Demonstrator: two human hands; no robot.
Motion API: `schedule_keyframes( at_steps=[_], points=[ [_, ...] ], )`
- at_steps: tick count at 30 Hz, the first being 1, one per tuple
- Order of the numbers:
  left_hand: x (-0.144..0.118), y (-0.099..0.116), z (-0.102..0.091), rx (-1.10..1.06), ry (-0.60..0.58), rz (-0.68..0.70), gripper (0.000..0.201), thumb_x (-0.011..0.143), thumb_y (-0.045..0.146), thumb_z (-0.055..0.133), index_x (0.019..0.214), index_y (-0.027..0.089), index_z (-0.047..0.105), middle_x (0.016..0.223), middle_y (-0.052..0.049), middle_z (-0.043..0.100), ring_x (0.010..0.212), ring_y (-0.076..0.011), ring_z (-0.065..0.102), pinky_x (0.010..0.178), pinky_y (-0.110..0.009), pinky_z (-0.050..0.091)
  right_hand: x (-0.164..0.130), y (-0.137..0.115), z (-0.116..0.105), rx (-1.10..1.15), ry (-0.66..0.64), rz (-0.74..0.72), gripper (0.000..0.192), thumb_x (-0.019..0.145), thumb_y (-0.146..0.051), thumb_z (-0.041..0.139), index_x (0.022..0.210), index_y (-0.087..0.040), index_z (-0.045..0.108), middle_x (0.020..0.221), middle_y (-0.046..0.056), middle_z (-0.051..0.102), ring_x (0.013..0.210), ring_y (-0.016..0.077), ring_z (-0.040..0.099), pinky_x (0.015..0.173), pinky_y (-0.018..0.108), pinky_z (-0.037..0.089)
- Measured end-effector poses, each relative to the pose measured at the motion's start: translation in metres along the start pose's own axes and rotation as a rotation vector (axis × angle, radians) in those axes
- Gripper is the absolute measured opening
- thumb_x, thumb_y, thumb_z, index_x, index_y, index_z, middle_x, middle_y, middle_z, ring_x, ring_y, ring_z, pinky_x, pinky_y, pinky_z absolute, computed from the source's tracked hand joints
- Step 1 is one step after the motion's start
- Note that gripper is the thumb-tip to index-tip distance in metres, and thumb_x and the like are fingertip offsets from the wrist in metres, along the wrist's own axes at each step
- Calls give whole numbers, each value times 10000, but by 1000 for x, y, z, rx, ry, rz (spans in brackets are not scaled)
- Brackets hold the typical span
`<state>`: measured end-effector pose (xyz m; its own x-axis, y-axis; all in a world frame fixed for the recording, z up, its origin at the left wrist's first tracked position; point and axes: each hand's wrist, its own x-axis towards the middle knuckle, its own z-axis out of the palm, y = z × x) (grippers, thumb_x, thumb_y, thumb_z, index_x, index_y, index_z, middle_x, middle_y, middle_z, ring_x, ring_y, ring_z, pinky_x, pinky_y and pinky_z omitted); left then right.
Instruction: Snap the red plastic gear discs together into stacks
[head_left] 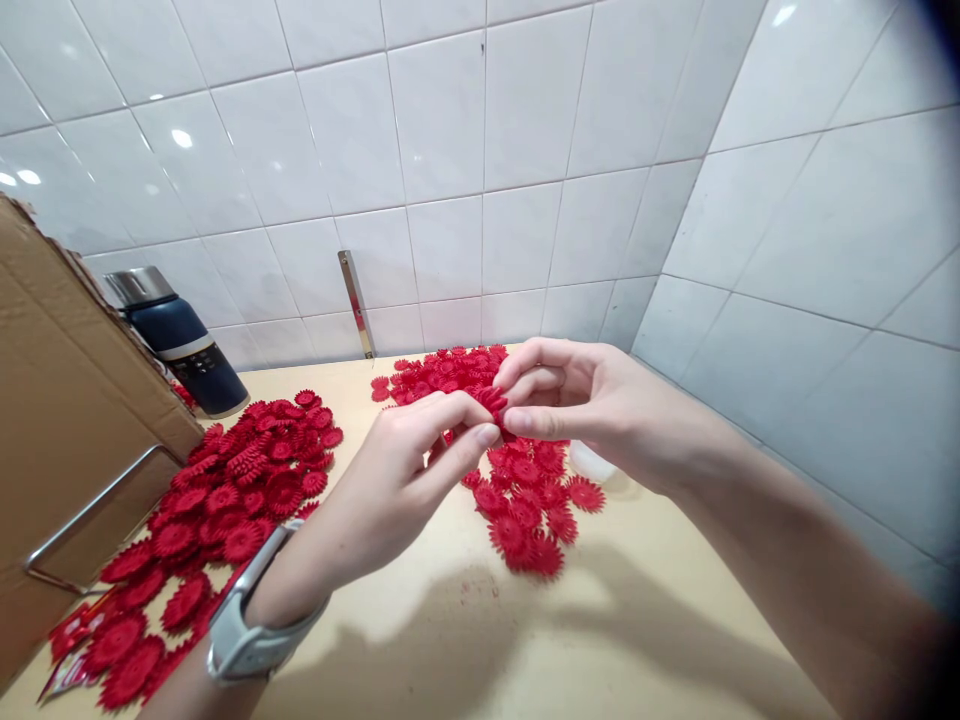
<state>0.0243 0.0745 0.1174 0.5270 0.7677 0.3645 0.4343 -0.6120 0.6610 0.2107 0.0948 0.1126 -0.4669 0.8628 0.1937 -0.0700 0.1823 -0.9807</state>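
Observation:
Between my two hands, raised over the table, is a small red toothed flower-like piece. My left hand, with a pale watch on its wrist, pinches the piece's near edge between thumb and forefinger. From the other side my right hand grips it with thumb and bent fingers. Part of the piece is hidden by the fingertips. Below and behind the hands lie a heap of similar red pieces and a farther heap near the wall.
A large pile of red pieces covers the table's left side. Behind it stands a dark blue flask, beside a cardboard box and a bent metal wire. A metal strip leans on the tiled wall. A whitish round object sits under my right hand.

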Motion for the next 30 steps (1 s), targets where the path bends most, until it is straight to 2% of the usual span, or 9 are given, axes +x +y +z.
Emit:
schedule_keyframes(
  at_steps=[19,30],
  points=[
    [-1,3,2,61,-13,-4,195,887,249,419,746,173,529,641,40,497,586,-82,444,549,-193,347,-2,-2,1,-32,4,30,99,733,-184,680,781,-218,600,697,-34,675,691,112,625,602,215,453],
    [0,2,2,27,2,-22,188,882,229,430,727,173,521,642,42,495,582,-81,447,548,-201,350,-1,-3,2,-42,36,53,158,679,-224,716,777,-212,593,695,-11,660,671,144,608,600,264,444]
  ],
)
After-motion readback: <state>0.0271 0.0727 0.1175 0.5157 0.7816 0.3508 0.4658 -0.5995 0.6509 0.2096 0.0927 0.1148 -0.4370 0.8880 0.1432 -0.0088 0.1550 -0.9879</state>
